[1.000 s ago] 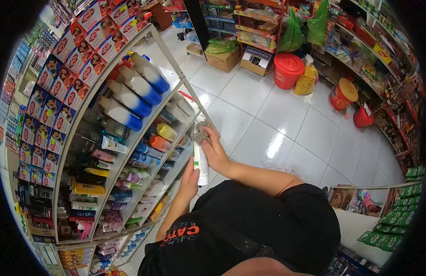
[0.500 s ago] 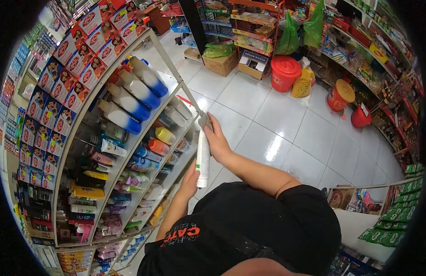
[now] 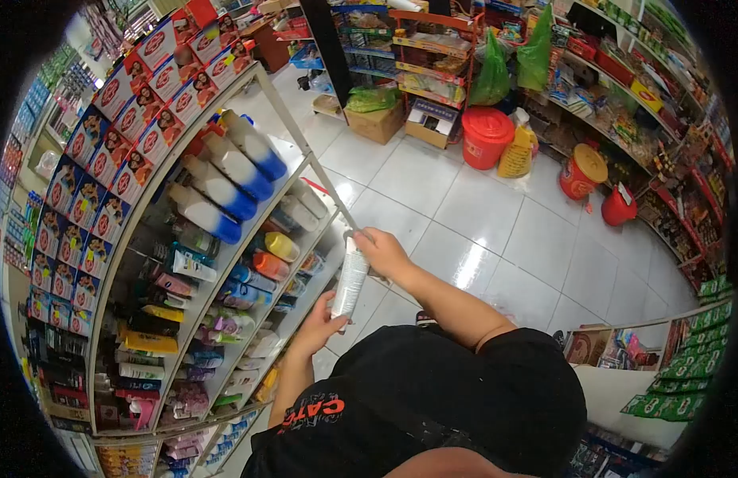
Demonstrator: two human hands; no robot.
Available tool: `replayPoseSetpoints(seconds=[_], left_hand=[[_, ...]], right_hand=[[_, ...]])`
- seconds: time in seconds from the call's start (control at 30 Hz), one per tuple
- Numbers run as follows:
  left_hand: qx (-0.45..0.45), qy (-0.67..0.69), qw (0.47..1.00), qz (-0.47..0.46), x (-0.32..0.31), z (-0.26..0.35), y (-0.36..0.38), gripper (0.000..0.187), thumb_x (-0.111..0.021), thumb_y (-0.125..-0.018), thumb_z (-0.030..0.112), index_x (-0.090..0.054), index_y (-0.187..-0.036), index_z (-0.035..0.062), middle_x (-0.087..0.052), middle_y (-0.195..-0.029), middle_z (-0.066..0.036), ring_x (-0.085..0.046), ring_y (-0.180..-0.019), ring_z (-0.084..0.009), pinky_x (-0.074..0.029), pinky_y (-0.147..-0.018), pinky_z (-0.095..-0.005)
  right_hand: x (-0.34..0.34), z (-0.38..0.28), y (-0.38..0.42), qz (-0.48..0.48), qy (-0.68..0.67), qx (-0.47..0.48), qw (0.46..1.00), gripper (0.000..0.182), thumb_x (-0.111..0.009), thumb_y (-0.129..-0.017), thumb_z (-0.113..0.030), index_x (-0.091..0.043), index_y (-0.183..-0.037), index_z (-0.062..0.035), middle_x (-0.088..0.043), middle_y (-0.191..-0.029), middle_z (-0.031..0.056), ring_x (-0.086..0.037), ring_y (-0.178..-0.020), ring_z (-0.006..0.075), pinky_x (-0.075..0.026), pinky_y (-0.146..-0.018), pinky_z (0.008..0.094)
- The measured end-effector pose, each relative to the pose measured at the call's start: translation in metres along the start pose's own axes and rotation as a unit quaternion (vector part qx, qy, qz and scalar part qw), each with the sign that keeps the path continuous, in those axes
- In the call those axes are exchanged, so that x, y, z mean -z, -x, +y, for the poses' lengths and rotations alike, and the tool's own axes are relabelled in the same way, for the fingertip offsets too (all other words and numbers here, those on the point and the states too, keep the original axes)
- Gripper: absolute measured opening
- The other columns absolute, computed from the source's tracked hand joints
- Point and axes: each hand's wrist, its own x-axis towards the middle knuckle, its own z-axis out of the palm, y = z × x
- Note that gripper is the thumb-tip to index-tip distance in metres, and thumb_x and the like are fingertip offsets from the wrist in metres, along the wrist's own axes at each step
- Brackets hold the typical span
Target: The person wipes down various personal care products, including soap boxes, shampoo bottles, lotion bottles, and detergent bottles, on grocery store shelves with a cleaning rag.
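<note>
A white bottle (image 3: 351, 279) with printed text on its side is held between both hands, in front of the body and beside the shelf. My left hand (image 3: 317, 325) grips its lower end, with the fingers partly behind it. At the upper end, my right hand (image 3: 378, 250) is closed around the grey cap area. Just left of the hands stands the shelf unit (image 3: 309, 159), its tiers holding blue-and-white bottles (image 3: 240, 169), an orange-capped bottle (image 3: 271, 266) and other toiletries.
Stacked soap boxes (image 3: 114, 143) line the shelf's outer side. Across the tiled floor (image 3: 464, 215) stand a red lidded bucket (image 3: 487, 139), a yellow bag (image 3: 518, 151), a bucket with a yellow lid (image 3: 584, 171) and a cardboard box (image 3: 377, 123). Green sachets (image 3: 671, 390) hang at the lower right.
Both hands and the bottle have turned and lowered slightly; more of the bottle's printed side shows now. The right hand has moved down and a little right, still holding the top end.
</note>
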Motion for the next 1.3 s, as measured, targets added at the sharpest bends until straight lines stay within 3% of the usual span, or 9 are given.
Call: replayPoseSetpoints(seconds=[0.13, 0.37, 0.47, 0.57, 0.73, 0.83, 0.9, 1.0, 1.3], left_hand=[[-0.082, 0.031, 0.987, 0.132, 0.01, -0.011, -0.006, 0.046, -0.048, -0.085, 0.015, -0.025, -0.124, 0.0069, -0.054, -0.08, -0.01, -0.052, -0.067, -0.0131, -0.041, -0.056, -0.0245], [-0.172, 0.192, 0.924, 0.281, 0.001, 0.017, -0.02, 0.05, -0.031, -0.09, 0.042, -0.022, -0.128, 0.0113, -0.048, -0.072, -0.006, -0.046, -0.049, -0.0117, -0.035, -0.04, -0.0222], [-0.086, 0.05, 0.967, 0.233, -0.032, 0.02, -0.022, 0.038, -0.033, -0.092, 0.028, -0.027, -0.123, 0.0072, -0.051, -0.078, -0.005, -0.045, -0.051, -0.0084, -0.035, -0.04, -0.0215], [-0.068, 0.005, 0.986, 0.154, -0.038, 0.017, -0.024, 0.036, -0.034, -0.092, 0.024, -0.027, -0.121, 0.0047, -0.052, -0.081, -0.006, -0.046, -0.053, -0.0077, -0.036, -0.041, -0.0205], [-0.071, -0.014, 0.991, 0.112, -0.053, 0.016, -0.018, 0.035, -0.032, -0.092, 0.023, -0.025, -0.119, 0.0019, -0.051, -0.08, -0.006, -0.048, -0.056, -0.0081, -0.036, -0.043, -0.0185], [-0.075, 0.051, 0.986, 0.141, -0.044, 0.006, -0.023, 0.032, -0.03, -0.093, 0.024, -0.027, -0.117, 0.0037, -0.051, -0.077, -0.006, -0.048, -0.054, -0.0088, -0.036, -0.042, -0.0188], [-0.069, 0.047, 0.982, 0.169, -0.039, 0.013, -0.028, 0.032, -0.027, -0.093, 0.027, -0.028, -0.116, 0.0059, -0.05, -0.072, -0.006, -0.047, -0.051, -0.0094, -0.036, -0.04, -0.0197], [-0.054, 0.075, 0.978, 0.189, -0.039, 0.021, -0.033, 0.035, -0.027, -0.093, 0.033, -0.029, -0.116, 0.007, -0.05, -0.067, -0.006, -0.046, -0.048, -0.0102, -0.035, -0.039, -0.0202], [-0.081, 0.28, 0.955, 0.058, -0.082, 0.038, -0.039, 0.04, -0.031, -0.09, 0.045, -0.031, -0.112, 0.0117, -0.043, -0.06, -0.008, -0.04, -0.044, -0.0163, -0.035, -0.042, -0.0288]], right_hand=[[-0.004, 0.025, -0.011, -0.013, -0.328, -0.08, 0.941, 0.046, -0.037, -0.091, -0.037, -0.053, -0.102, 0.0046, -0.058, -0.092, 0.0078, -0.052, -0.087, 0.0157, -0.04, -0.077, 0.0267], [-0.062, 0.024, 0.036, 0.019, -0.169, 0.193, 0.966, 0.049, -0.039, -0.091, -0.029, -0.028, -0.131, -0.0017, -0.038, -0.127, 0.018, -0.035, -0.119, 0.0241, -0.026, -0.098, 0.0308], [-0.074, 0.022, 0.051, 0.021, -0.057, 0.208, 0.976, 0.05, -0.038, -0.091, -0.02, -0.018, -0.136, -0.0081, -0.033, -0.13, 0.0129, -0.041, -0.108, 0.0204, -0.034, -0.091, 0.0285], [-0.057, 0.021, 0.032, 0.047, -0.26, 0.05, 0.963, 0.053, -0.042, -0.088, -0.017, -0.019, -0.136, -0.0066, -0.03, -0.133, 0.0191, -0.031, -0.122, 0.0268, -0.023, -0.101, 0.0309], [-0.036, -0.007, 0.035, 0.093, -0.373, -0.009, 0.923, 0.054, -0.045, -0.087, -0.015, -0.021, -0.135, -0.0086, -0.035, -0.129, 0.0184, -0.034, -0.119, 0.0249, -0.029, -0.096, 0.0306], [-0.053, 0.017, 0.04, 0.106, -0.158, 0.101, 0.977, 0.051, -0.046, -0.086, -0.014, -0.026, -0.133, -0.0086, -0.038, -0.126, 0.0199, -0.038, -0.116, 0.0258, -0.031, -0.095, 0.0316], [-0.062, 0.024, 0.048, 0.026, -0.181, 0.099, 0.978, 0.05, -0.044, -0.088, -0.014, -0.025, -0.134, -0.013, -0.031, -0.129, 0.0116, -0.051, -0.085, 0.015, -0.046, -0.062, 0.0248], [-0.053, 0.013, 0.055, -0.028, -0.242, 0.076, 0.967, 0.05, -0.045, -0.087, -0.012, -0.025, -0.134, -0.0136, -0.031, -0.127, 0.0113, -0.052, -0.075, 0.0125, -0.046, -0.053, 0.0235], [0.004, -0.008, 0.018, 0.058, -0.39, 0.071, 0.916, 0.062, -0.048, -0.084, -0.007, -0.016, -0.137, -0.012, -0.029, -0.132, 0.0125, -0.035, -0.115, 0.0201, -0.032, -0.093, 0.0281]])
